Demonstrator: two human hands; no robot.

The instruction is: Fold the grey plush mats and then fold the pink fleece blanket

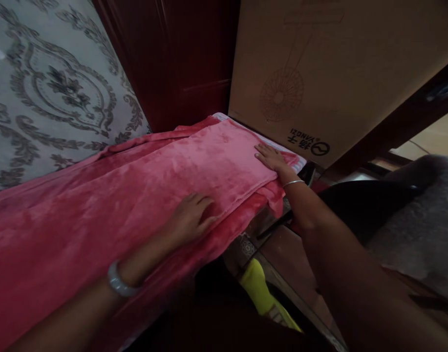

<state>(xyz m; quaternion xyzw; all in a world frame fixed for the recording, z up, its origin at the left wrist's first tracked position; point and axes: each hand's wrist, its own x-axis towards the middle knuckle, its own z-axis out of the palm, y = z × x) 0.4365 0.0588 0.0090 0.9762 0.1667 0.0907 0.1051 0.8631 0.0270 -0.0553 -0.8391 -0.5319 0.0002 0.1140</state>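
A pink plush blanket lies folded lengthwise in layers, running from the lower left to the box at the far end. My right hand rests flat on its far right corner, fingers spread. Closer to me, my left hand is on the near side of the blanket with its fingers slightly curled and apart; nothing shows in its grip. A striped white cloth edge peeks out under the blanket's far end. One blanket corner hangs over the near side below my right hand.
A large cardboard box with a fan drawing stands behind the far end. Beside it are a dark red wooden panel and patterned wallpaper. A grey furry cover is at right. Something yellow is below, near the tiled floor.
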